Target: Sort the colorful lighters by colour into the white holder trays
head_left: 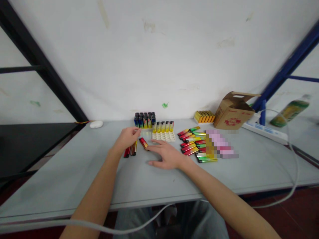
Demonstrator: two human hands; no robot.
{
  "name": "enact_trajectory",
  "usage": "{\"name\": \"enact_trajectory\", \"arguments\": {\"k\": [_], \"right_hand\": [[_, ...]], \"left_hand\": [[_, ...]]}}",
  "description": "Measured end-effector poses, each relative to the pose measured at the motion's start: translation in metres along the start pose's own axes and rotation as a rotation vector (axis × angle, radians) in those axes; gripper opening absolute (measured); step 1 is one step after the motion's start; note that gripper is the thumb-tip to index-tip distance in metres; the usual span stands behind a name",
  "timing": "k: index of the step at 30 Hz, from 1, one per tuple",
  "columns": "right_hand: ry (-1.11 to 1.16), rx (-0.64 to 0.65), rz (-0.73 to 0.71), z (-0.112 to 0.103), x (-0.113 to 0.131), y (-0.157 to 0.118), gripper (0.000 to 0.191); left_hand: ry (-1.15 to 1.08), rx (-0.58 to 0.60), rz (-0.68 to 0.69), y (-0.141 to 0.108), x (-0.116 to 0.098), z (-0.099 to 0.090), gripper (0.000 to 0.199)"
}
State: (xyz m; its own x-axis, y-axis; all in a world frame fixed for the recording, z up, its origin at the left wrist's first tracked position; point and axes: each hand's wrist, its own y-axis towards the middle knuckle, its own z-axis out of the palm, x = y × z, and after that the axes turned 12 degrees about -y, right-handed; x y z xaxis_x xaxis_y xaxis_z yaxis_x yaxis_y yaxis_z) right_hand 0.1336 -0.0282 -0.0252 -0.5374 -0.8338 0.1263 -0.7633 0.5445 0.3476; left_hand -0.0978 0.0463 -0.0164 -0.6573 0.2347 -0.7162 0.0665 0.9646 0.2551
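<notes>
My right hand (165,154) lies low over the table with its fingers spread. Its fingertips reach the lower end of a red and gold lighter (144,143). To the left, my left hand (127,137) is closed, thumb and fingers drawn together; whatever they may hold is hidden. Below it lie a red lighter (127,152) and a brown-gold lighter (134,148), partly covered. Just beyond the hands is a white slotted tray (163,136) with a row of yellow lighters (163,127) upright along its back. Behind my left fingers stands a block of dark-topped lighters (145,120).
Several red, green and yellow lighters (191,141) lie right of my right hand, beside a blurred pink object (219,141). Farther back are a yellow lighter block (204,117), an open cardboard box (231,113), a power strip (265,132) and, at the left, a white case (96,124).
</notes>
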Motion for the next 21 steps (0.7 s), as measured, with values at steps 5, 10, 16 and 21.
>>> {"name": "enact_trajectory", "arguments": {"k": [5, 10, 16, 21], "right_hand": [[-0.018, -0.017, 0.127, -0.006, -0.009, 0.002, 0.033], [-0.102, -0.047, 0.231, 0.000, -0.011, -0.001, 0.029], [-0.123, -0.050, 0.220, 0.009, -0.014, -0.001, 0.030], [-0.135, -0.054, 0.280, 0.008, -0.016, -0.001, 0.030]], "left_hand": [[-0.017, 0.048, 0.052, -0.003, -0.006, 0.004, 0.044], [0.019, 0.108, 0.101, -0.005, -0.008, 0.007, 0.042], [0.089, 0.152, 0.121, -0.008, -0.013, 0.013, 0.045], [0.145, 0.188, 0.130, -0.011, -0.016, 0.015, 0.047]]}}
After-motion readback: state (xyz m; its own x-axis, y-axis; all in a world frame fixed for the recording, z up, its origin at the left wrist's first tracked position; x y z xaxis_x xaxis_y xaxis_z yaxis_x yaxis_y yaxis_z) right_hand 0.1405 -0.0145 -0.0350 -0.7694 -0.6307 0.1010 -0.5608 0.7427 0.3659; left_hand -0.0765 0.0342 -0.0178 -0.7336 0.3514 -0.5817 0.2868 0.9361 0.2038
